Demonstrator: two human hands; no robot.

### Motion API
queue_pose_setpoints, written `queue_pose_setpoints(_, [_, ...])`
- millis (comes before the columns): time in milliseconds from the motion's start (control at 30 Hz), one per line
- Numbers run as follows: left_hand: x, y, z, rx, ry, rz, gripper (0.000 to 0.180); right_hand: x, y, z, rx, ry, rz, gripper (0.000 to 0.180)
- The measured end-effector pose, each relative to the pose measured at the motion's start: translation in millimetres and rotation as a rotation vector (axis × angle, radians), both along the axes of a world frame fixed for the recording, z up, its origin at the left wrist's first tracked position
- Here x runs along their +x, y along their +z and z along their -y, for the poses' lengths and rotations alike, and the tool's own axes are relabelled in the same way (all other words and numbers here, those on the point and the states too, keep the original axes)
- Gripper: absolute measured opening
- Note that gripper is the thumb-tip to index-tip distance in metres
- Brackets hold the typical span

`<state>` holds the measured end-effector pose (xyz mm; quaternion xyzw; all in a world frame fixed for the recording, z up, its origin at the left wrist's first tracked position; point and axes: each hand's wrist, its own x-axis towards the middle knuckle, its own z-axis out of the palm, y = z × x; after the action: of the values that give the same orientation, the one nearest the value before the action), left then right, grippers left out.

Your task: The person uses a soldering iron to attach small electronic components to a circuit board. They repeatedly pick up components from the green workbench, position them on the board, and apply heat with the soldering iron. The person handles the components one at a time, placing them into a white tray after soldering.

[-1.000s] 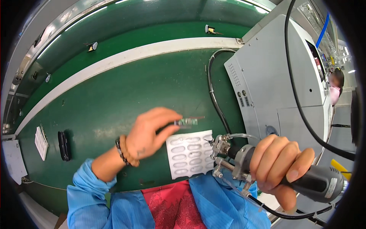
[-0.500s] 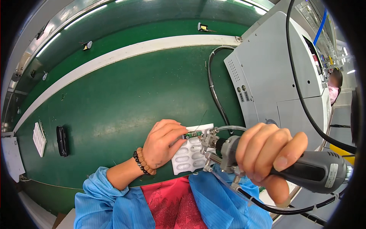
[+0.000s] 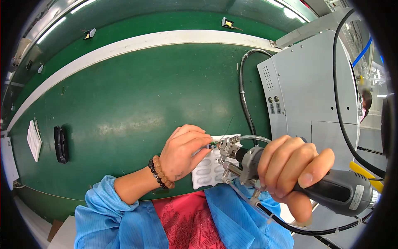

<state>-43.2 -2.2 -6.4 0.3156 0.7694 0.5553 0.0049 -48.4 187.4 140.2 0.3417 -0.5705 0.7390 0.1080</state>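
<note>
person's L hand (image 3: 184, 151) is a bit below ctr frame, thumb + fingers pinching the L end of a small green board (image 3: 213, 145), mostly hidden. R hand (image 3: 292, 170), lower right, has its fingers wrapped round a dark handheld tool (image 3: 342, 193) w/ a metal head (image 3: 229, 149) pointing left. Board's btwn the two hands, right at the L fingertips + well apart from the R fingers, over the upper part of a white tray (image 3: 203, 172) w/ oval pockets. Head's right by the board, can't tell if touching tbh. Black case (image 3: 61, 144) far left on the green table (image 3: 124, 87)
</note>
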Motion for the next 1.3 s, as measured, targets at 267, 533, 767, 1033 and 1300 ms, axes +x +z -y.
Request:
queue_pose_setpoints(267, [-1,-1,2,-0.012,0.000,0.005,0.032,-2,-2,1,0.025,0.027,0.010,0.046])
queue_pose_setpoints(533, [1,-2,1,0.003,-0.003,0.003,0.031,-5,2,2,0.118,0.093,0.046,0.040])
queue_pose_setpoints(767, [3,1,3,-0.006,0.031,-0.012,0.029,-10,-1,8,0.043,0.116,0.045,0.040])
queue_pose_setpoints(1033, [4,0,2,-0.030,0.043,-0.016,0.027,25,22,-38,-0.150,-0.011,-0.078,0.045])
queue_pose_setpoints(1300, [-13,46,20,-0.046,-0.003,0.024,0.023,31,22,-33,-0.181,-0.173,-0.094,0.042])
